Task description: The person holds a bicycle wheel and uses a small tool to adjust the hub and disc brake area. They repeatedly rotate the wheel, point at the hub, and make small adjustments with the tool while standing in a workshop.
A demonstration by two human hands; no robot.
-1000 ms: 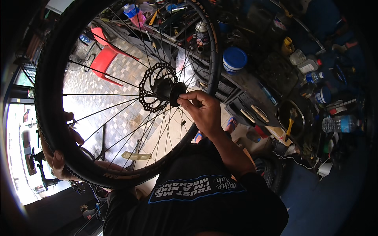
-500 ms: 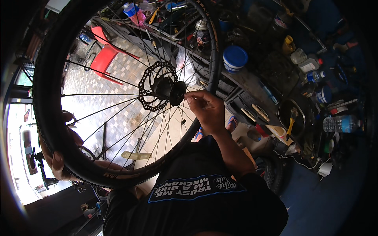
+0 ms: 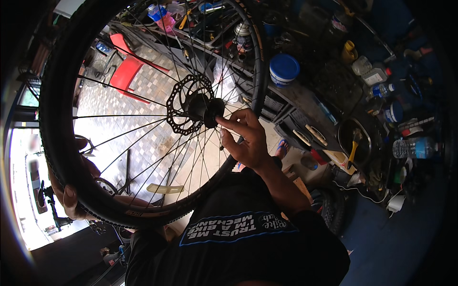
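Observation:
My left hand [image 3: 71,195] grips the black tire of a bicycle wheel [image 3: 61,119], which I hold up in front of me by its left and lower side. My right hand [image 3: 241,140] is open at the middle of the wheel, with the index finger on the end of the black hub [image 3: 213,109] and the thumb apart from it, lower down. A perforated disc rotor [image 3: 176,124] is on the hub's far side, with thin black spokes running out to the rim.
A cluttered workbench [image 3: 315,105] with a blue-lidded tub [image 3: 284,70], bottles [image 3: 412,148], tools and a basin [image 3: 355,138] runs along the right. A red chair [image 3: 124,76] stands on the tiled floor [image 3: 95,102] beyond the wheel. A spare tire [image 3: 329,209] lies at lower right.
My right thumb and index finger, earlier pinched near the hub, have spread apart; the thumb moved down and the index finger now reaches onto the hub end. The wheel is nearly still.

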